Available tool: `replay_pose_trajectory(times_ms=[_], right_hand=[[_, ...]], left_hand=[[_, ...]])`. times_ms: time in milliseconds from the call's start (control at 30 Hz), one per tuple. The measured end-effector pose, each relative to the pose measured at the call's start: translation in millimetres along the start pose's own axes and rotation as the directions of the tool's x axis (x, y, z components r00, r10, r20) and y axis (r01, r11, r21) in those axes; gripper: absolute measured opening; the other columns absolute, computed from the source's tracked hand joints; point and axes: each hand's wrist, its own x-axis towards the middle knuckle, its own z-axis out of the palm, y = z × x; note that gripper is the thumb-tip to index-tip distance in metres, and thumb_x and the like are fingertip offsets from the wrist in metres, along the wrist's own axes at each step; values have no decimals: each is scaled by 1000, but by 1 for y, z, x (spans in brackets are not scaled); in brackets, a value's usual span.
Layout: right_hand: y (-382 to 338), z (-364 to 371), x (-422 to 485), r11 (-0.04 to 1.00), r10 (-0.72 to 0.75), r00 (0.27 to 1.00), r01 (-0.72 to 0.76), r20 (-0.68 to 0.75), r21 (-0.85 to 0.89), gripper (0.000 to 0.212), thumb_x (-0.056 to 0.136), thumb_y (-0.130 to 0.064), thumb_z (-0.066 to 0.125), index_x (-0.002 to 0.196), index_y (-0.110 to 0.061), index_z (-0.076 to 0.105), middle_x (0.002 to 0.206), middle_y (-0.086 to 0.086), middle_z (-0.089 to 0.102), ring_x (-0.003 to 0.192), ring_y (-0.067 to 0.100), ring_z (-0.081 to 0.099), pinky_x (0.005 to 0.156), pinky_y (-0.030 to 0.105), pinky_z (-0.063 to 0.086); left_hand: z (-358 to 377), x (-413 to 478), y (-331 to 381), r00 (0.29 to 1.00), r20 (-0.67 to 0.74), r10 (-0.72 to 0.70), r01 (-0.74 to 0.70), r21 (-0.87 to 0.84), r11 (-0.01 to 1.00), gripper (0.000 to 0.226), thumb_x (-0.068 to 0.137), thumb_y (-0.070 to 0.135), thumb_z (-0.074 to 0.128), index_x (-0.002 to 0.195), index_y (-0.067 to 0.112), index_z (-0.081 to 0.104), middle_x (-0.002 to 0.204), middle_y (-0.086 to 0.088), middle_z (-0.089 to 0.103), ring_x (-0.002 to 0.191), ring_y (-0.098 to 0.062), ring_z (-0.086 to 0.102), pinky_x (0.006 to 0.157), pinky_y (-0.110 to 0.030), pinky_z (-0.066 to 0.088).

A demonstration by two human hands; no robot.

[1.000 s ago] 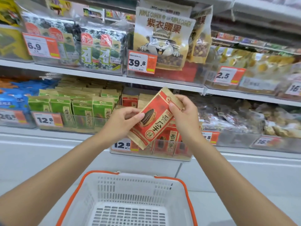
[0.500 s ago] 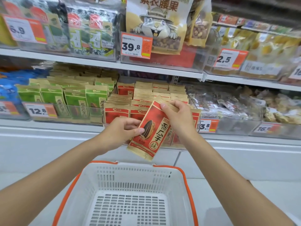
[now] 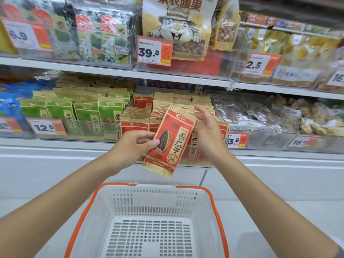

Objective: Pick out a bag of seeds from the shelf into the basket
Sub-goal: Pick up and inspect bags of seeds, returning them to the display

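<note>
Your left hand pinches the seed bag at its left edge. Your right hand, fingers spread and holding nothing, sits just beside the bag's upper right. The bag's long axis stands near upright, top tilted right, and the basket lies directly below your 2 hands.

The seed bag looks like matt kraft paper with red print. The basket is perforated white plastic, its rim glossy orange.

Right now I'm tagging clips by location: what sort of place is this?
Probably a supermarket snack aisle: orange price tags on white shelves, rows of packaged sunflower seed bags, and an orange-rimmed shopping basket.
</note>
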Motion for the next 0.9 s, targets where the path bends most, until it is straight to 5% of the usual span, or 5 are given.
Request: replay_pose_trajectory(times_ms=[167, 367, 500, 733, 900], right_hand=[[0, 11, -13, 994, 12, 988, 5, 153, -111, 70, 96, -28, 62, 154, -26, 24, 119, -11, 59, 100, -1, 60, 79, 17, 52], [12, 34, -29, 963, 28, 958, 51, 285, -265, 76, 73, -41, 85, 134, -31, 42, 110, -18, 66, 102, 0, 64, 95, 31, 52], [11, 27, -24, 984, 97, 932, -36, 350, -177, 76, 80, -17, 82, 140, -26, 36, 107, -16, 67, 92, -5, 67, 77, 14, 53], [15, 18, -16, 988, 151, 873, -144, 464, -51, 84, 85, 10, 69, 150, -23, 27, 109, 8, 74, 94, 19, 73, 74, 30, 60], [14, 12, -18, 986, 104, 840, -158, 533, 57, 82, 86, 19, 57, 149, -25, 27, 110, 19, 72, 93, 27, 71, 71, 30, 59]], left_hand=[[-1, 1, 1, 981, -192, 8, -44, -187, 981, 22, 96, 20, 62, 115, 11, 68, 100, -6, 77, 91, -20, 75, 76, -37, 62], [5, -2, 4, 959, -282, 18, -81, -213, 974, 14, 94, 19, 66, 107, 15, 68, 92, -1, 78, 79, -14, 75, 64, -27, 61], [3, -4, 3, 962, -272, 22, -74, -182, 980, 17, 95, 19, 64, 112, 15, 68, 94, 0, 77, 79, -14, 75, 64, -30, 61], [-3, 1, 0, 929, -368, 34, -79, -107, 991, 12, 93, 24, 67, 103, 18, 67, 103, -7, 74, 92, -21, 73, 76, -38, 61], [-5, 4, 0, 922, -385, 43, -93, -113, 989, 23, 94, 23, 66, 115, 15, 61, 99, -5, 74, 82, -15, 74, 61, -30, 56]])
